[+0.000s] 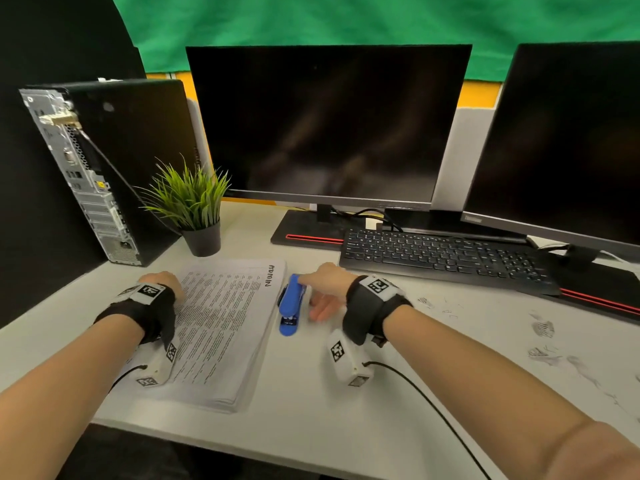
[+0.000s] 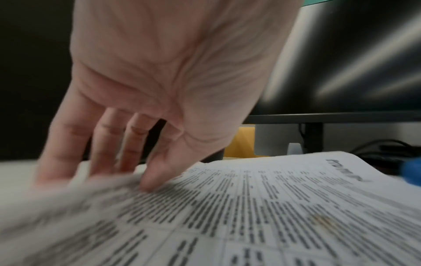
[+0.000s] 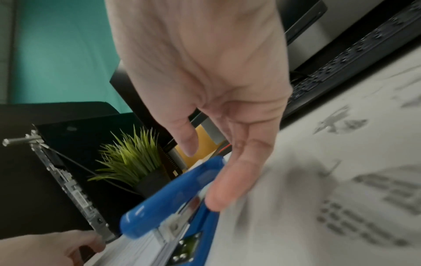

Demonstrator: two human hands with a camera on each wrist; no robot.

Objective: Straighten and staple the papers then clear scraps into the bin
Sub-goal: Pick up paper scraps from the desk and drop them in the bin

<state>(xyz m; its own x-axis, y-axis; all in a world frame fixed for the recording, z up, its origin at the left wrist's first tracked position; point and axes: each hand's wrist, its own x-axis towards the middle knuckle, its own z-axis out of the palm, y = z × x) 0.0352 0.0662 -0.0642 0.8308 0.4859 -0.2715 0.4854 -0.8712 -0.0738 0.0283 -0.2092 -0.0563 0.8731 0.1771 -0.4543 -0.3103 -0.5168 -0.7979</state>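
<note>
A thick stack of printed papers [image 1: 221, 327] lies on the white desk [image 1: 311, 403], with handwriting at its far right corner. My left hand [image 1: 162, 282] rests on the stack's far left edge. Its fingers are straight and spread, and the thumb [image 2: 154, 178] presses the top sheet [image 2: 273, 207]. A blue stapler [image 1: 291, 306] lies just right of the stack. My right hand [image 1: 317, 292] reaches over it with loose fingers. One fingertip [image 3: 218, 199] touches the side of the stapler [image 3: 173, 196], and the thumb hovers clear above it. Small printed scraps [image 1: 543, 327] are scattered at the right. No bin is in view.
A black keyboard [image 1: 443, 258] and two dark monitors [image 1: 325, 126] [image 1: 568, 140] fill the back of the desk. A potted plant [image 1: 197, 209] and a computer tower [image 1: 104, 168] stand at the back left. More scraps [image 3: 385, 183] lie near my right forearm.
</note>
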